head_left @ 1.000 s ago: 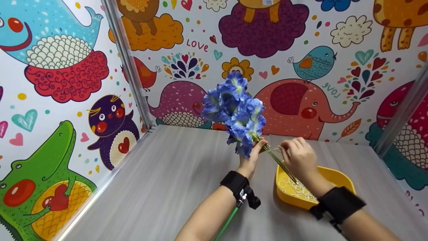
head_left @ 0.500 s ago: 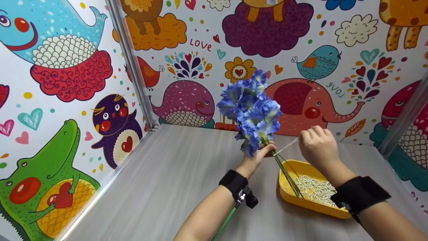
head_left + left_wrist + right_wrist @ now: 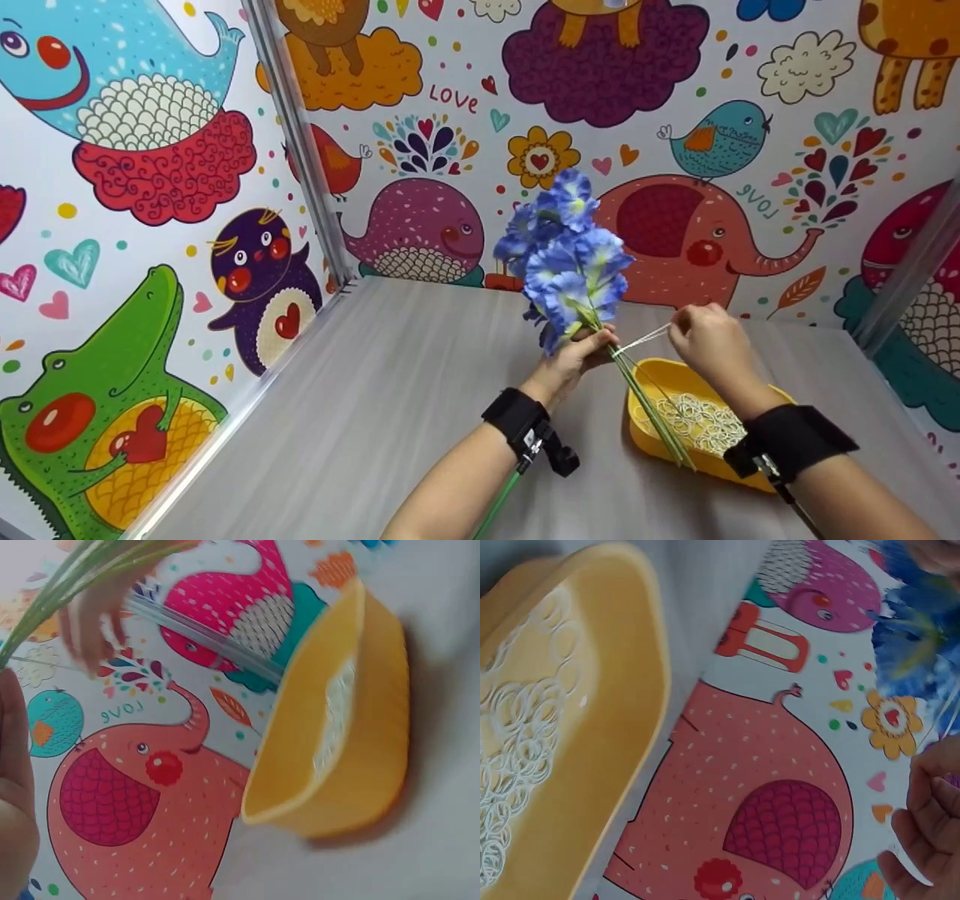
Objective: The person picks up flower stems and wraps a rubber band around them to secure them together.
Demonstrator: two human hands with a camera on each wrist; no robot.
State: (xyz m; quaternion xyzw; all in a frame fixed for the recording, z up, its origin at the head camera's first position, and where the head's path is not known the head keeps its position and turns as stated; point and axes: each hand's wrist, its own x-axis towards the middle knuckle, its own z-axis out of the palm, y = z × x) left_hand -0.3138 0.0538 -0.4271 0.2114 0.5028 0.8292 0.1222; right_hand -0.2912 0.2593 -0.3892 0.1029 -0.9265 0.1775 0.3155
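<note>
On the left, a smooth white wall (image 3: 172,240) has printed animals on it; a straight, shiny metal strip (image 3: 300,142) runs up its corner; next comes a flat gray table (image 3: 375,390) with soft streaks like wood. A green cord (image 3: 499,502) hangs from a black, fuzzy-looking strap (image 3: 516,416) round the left wrist; above it, the left hand (image 3: 566,367) is closed, with its thumb and fingers curled round the stems just under the blooms. The blue flowers (image 3: 577,277) are held up over the table, leaning left; their petals are thin and wavy, with pale yellow middles; the thin, straight green stems (image 3: 649,405) slant down to the right. A pale, stretchy band (image 3: 643,342) goes from the stems to the right hand (image 3: 712,341); that hand is mostly closed, pinching the band with thumb and finger so it is stretched tight. Below is a smooth yellow tub (image 3: 720,469) with round corners, holding a heap of little pale rings (image 3: 709,424).

The table's left edge is long and straight; a wide stretch of table lies between it and the left arm; the gap between the hands is small, with the band across it; the stem ends hang over the tub's near rim; the right arm reaches over the tub's right end.
</note>
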